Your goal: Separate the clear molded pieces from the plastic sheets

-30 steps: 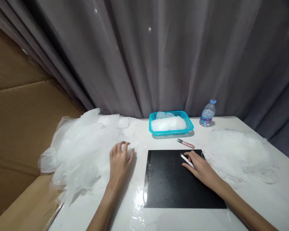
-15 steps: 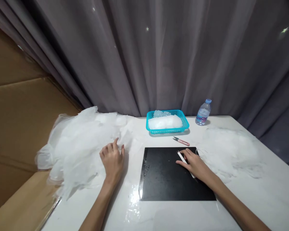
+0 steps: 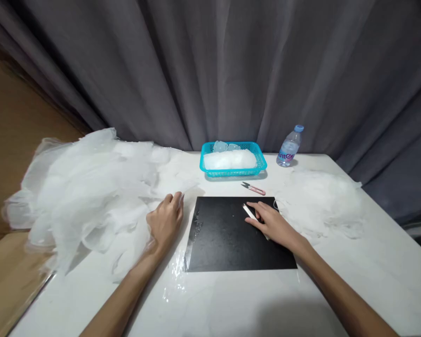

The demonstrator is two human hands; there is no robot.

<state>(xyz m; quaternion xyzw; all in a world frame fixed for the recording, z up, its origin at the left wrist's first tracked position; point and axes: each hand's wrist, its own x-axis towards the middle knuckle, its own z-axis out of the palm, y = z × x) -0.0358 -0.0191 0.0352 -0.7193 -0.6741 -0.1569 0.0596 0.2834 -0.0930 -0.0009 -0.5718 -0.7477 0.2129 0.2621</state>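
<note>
My left hand (image 3: 165,221) rests at the edge of a big heap of thin white translucent pieces (image 3: 87,187) on the left of the white table (image 3: 231,299), its fingers curled onto the nearest piece. My right hand (image 3: 272,223) lies on a black sheet (image 3: 228,238) in the middle of the table, fingers closed round a slim white stick-like tool (image 3: 250,213) that pokes out past the fingertips. Clear film wrinkles along the black sheet's left edge.
A turquoise basket (image 3: 263,164) holding white material stands behind the black sheet. Small pink-handled snips (image 3: 254,188) lie between them. A small water bottle (image 3: 288,147) stands at the back right. A second flatter heap of white pieces (image 3: 319,199) lies right. Grey curtain behind; cardboard at left.
My left hand slid left from the bare table onto the heap's edge and its spread fingers curled. The view swung left and tipped. My right hand kept the white tool on the black sheet.
</note>
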